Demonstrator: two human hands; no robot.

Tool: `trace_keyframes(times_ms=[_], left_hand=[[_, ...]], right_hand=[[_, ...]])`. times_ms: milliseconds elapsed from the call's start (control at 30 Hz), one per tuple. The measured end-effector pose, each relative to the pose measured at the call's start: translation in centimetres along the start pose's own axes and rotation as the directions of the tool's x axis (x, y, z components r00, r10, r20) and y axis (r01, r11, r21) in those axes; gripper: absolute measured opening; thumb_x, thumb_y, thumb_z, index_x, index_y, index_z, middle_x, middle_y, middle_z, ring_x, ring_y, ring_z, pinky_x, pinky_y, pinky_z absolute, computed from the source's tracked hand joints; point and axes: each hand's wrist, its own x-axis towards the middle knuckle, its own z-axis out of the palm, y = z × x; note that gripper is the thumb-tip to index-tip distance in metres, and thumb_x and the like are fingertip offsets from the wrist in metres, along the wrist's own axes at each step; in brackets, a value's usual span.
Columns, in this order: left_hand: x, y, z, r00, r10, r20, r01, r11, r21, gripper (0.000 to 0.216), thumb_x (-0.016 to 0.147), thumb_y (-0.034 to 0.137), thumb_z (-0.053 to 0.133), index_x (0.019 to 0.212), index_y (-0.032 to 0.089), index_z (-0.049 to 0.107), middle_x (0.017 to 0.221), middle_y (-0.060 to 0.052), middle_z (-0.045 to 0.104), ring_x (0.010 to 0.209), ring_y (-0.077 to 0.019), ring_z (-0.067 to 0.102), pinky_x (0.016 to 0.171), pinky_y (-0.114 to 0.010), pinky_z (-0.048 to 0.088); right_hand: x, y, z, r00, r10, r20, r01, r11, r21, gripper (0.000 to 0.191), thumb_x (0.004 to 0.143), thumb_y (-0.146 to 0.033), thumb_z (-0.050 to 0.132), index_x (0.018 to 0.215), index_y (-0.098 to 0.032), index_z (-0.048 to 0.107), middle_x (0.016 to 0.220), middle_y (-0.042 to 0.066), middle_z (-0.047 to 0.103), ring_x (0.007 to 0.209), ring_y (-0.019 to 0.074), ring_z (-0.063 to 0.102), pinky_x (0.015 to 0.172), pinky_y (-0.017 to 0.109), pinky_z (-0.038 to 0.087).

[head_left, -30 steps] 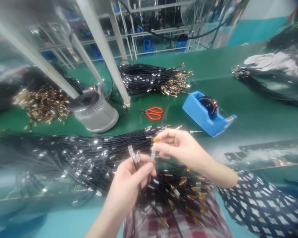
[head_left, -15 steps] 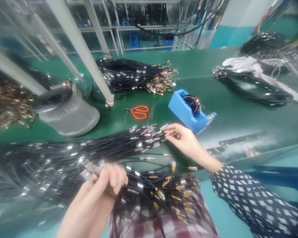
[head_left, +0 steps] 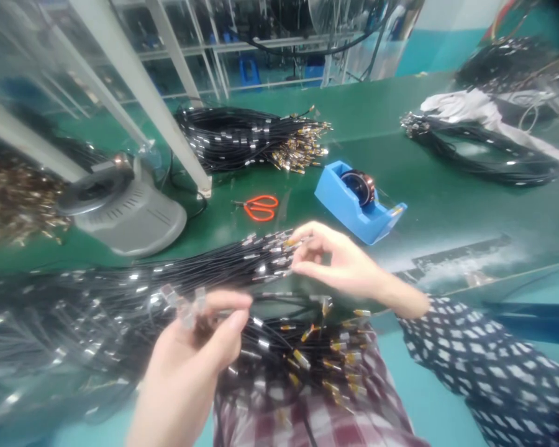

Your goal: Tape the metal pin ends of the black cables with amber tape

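Observation:
My left hand (head_left: 193, 360) is closed round a few thin black cables, their metal-tipped ends (head_left: 186, 304) sticking up past my thumb. My right hand (head_left: 340, 264) pinches the tip of a cable at the end of the long bundle of black cables (head_left: 177, 273) lying across the green table (head_left: 447, 211). More black cables with gold connectors (head_left: 317, 360) lie on my lap over a plaid cloth.
A blue tape dispenser (head_left: 358, 202) and orange scissors (head_left: 259, 207) sit beyond my hands. A grey machine base (head_left: 125, 214) stands at the left beside white frame posts (head_left: 140, 93). Other cable bundles lie at the back centre (head_left: 246, 136) and at the right (head_left: 484, 158).
My right hand has drawn back from the bundle's end with a cable tip pinched. My left hand has risen a little toward the centre with its cables.

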Motion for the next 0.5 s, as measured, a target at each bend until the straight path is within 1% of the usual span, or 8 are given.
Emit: trace_keyframes(times_ms=[67, 133, 200, 267, 367, 433, 500], left_hand=[[0.1, 0.3, 0.5, 0.990, 0.123, -0.062, -0.110, 0.976, 0.188, 0.032, 0.070, 0.037, 0.081, 0.096, 0.021, 0.074, 0.060, 0.001, 0.056, 0.054, -0.0131, 0.044, 0.049, -0.024, 0.031], [0.3, 0.5, 0.9, 0.976, 0.215, -0.027, -0.192, 0.915, 0.356, 0.029, 0.069, 0.036, 0.080, 0.094, 0.022, 0.076, 0.063, -0.002, 0.063, 0.061, -0.0178, 0.053, 0.052, -0.027, 0.036], [0.5, 0.5, 1.0, 0.971, 0.237, 0.038, -0.230, 0.870, 0.437, 0.018, 0.071, 0.035, 0.078, 0.084, 0.023, 0.078, 0.065, -0.003, 0.068, 0.066, -0.0211, 0.060, 0.058, -0.029, 0.041], [0.5, 0.4, 1.0, 0.970, 0.235, 0.068, -0.240, 0.863, 0.445, 0.011, 0.071, 0.033, 0.077, 0.077, 0.023, 0.078, 0.070, -0.004, 0.073, 0.068, -0.0225, 0.063, 0.063, -0.031, 0.045], [0.3, 0.2, 0.7, 0.972, 0.218, 0.091, -0.236, 0.873, 0.428, 0.010, 0.073, 0.031, 0.076, 0.077, 0.022, 0.076, 0.071, -0.004, 0.074, 0.065, -0.0212, 0.064, 0.064, -0.031, 0.047], [0.1, 0.1, 0.6, 0.979, 0.172, 0.107, -0.200, 0.903, 0.380, 0.013, 0.076, 0.031, 0.073, 0.082, 0.020, 0.074, 0.069, -0.005, 0.073, 0.056, -0.0167, 0.059, 0.054, -0.027, 0.043], [-0.1, 0.0, 0.5, 0.989, 0.119, 0.093, -0.140, 0.955, 0.263, 0.014, 0.080, 0.031, 0.070, 0.084, 0.017, 0.071, 0.068, -0.005, 0.072, 0.043, -0.0097, 0.048, 0.044, -0.023, 0.034]], right_hand=[[0.2, -2.2, -0.3, 0.991, 0.062, 0.118, -0.082, 0.983, 0.166, 0.032, 0.081, -0.017, 0.065, 0.109, -0.020, 0.049, 0.080, 0.000, 0.070, 0.070, 0.0131, 0.066, 0.063, 0.024, 0.051], [0.4, -3.7, -0.4, 0.971, 0.094, 0.221, -0.153, 0.951, 0.268, 0.034, 0.079, -0.015, 0.066, 0.107, -0.019, 0.049, 0.077, -0.001, 0.068, 0.066, 0.0115, 0.065, 0.059, 0.022, 0.050], [0.7, -4.4, -0.1, 0.953, 0.106, 0.283, -0.200, 0.923, 0.330, 0.033, 0.077, -0.013, 0.066, 0.105, -0.019, 0.049, 0.076, -0.002, 0.068, 0.065, 0.0106, 0.065, 0.059, 0.021, 0.050], [1.0, -4.6, 0.3, 0.945, 0.106, 0.310, -0.223, 0.900, 0.373, 0.032, 0.075, -0.010, 0.065, 0.102, -0.019, 0.050, 0.074, -0.002, 0.067, 0.065, 0.0101, 0.065, 0.059, 0.020, 0.051], [1.5, -4.5, 1.2, 0.945, 0.108, 0.308, -0.235, 0.879, 0.414, 0.031, 0.074, -0.007, 0.065, 0.099, -0.018, 0.051, 0.071, -0.003, 0.067, 0.063, 0.0096, 0.064, 0.058, 0.019, 0.050], [1.7, -4.4, 1.8, 0.949, 0.112, 0.294, -0.236, 0.871, 0.431, 0.030, 0.073, -0.008, 0.067, 0.098, -0.018, 0.053, 0.070, -0.003, 0.067, 0.062, 0.0102, 0.065, 0.060, 0.021, 0.051], [1.8, -4.3, 2.4, 0.961, 0.132, 0.241, -0.233, 0.858, 0.457, 0.029, 0.073, -0.014, 0.071, 0.097, -0.017, 0.056, 0.073, -0.001, 0.069, 0.065, 0.0116, 0.066, 0.064, 0.023, 0.052]])
